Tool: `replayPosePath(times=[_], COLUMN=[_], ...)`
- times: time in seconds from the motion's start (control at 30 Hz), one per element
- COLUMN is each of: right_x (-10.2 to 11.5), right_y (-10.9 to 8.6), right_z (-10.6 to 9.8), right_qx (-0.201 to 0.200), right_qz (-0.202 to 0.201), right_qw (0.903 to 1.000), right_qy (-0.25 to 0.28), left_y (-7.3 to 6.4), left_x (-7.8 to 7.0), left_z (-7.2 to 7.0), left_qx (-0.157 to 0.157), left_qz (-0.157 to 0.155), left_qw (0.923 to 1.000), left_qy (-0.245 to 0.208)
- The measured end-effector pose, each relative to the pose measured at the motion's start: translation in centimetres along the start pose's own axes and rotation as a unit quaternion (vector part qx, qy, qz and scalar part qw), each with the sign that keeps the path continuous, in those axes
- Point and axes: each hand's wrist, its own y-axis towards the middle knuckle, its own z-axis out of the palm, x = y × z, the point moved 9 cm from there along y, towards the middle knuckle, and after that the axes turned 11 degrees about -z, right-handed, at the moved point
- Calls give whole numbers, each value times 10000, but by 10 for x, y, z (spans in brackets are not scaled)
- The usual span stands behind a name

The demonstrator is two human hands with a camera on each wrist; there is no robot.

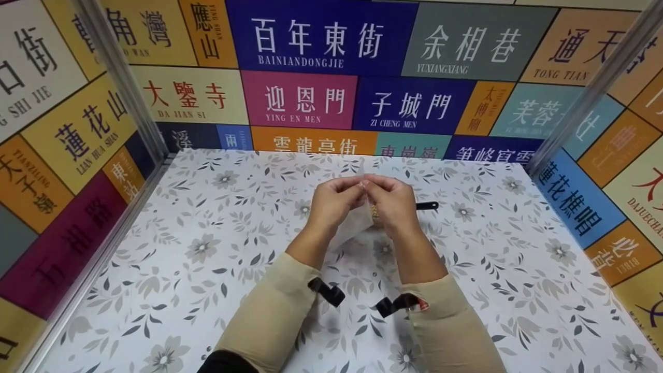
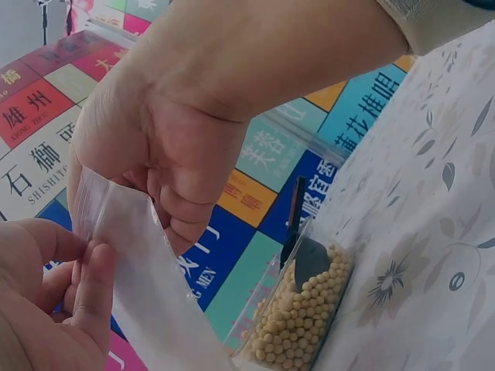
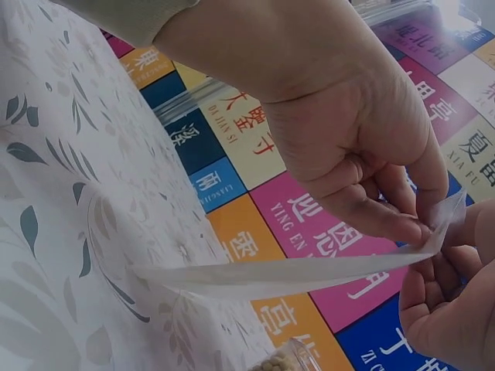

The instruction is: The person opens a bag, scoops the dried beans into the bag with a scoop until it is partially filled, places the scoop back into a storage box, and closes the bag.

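Observation:
Near the middle of the table, my left hand (image 1: pixel 331 202) and right hand (image 1: pixel 394 202) meet with fingertips close together. Between them hangs a translucent zip-lock bag (image 1: pixel 352 226), its top edge pinched by thumb and fingers of both hands. In the left wrist view the bag (image 2: pixel 158 286) looks thin and flat, with zip lines near its upper edge. Edge-on in the right wrist view, the bag (image 3: pixel 294 274) slants down toward the table. Behind it, a clear container of soybeans (image 2: pixel 302 317) holds a black scoop (image 2: pixel 311 263); in the head view my right hand mostly hides this container.
A white floral-patterned cloth (image 1: pixel 202 290) covers the table. The black scoop handle (image 1: pixel 427 205) sticks out to the right of my right hand. Colourful panels with street names (image 1: pixel 305 98) stand along the back and both sides, with clear posts (image 1: pixel 585 88) at the corners.

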Motion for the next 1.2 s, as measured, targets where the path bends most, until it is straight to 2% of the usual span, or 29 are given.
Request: replayPosePath(times=[0.23, 0.4, 0.6, 0.73, 0.97, 1.2], right_x=[-3, -5, -8, -9, -8, -9], right_y=[2, 4, 4, 5, 7, 9], right_z=[-2, -4, -5, -6, -10, -17], right_qx=[-26, 13, -27, -142, -194, -302], right_qz=[59, 146, 359, 344, 271, 284], right_qw=[10000, 9999, 9993, 9993, 9994, 9991], right_qy=[7, 54, 38, 73, -86, -108], left_y=[3, 4, 6, 7, 8, 11], left_x=[3, 3, 4, 1, 0, 5], left_z=[2, 2, -3, -8, -12, -14], left_qx=[76, 110, -79, -306, -761, -691], left_qz=[-106, -83, -52, 108, 302, 15], left_qw=[9993, 9993, 10000, 9991, 9911, 9947], left_qy=[-337, -346, -30, 268, 1049, 764])
